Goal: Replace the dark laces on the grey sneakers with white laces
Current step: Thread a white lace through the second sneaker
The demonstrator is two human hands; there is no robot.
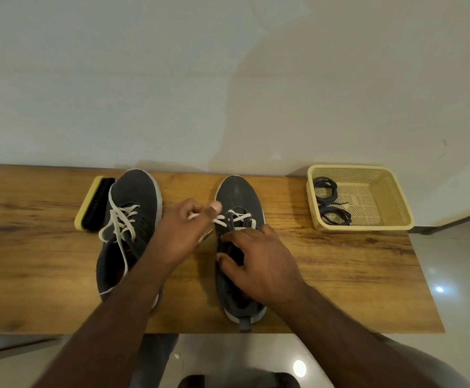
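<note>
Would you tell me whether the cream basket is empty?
Not empty: the cream perforated plastic basket holds coiled dark laces at its left side.

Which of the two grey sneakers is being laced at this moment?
The right sneaker, nearer the basket. The left hand pinches its white lace and the right hand rests on its tongue. The left sneaker, beside the brush, lies untouched.
</note>
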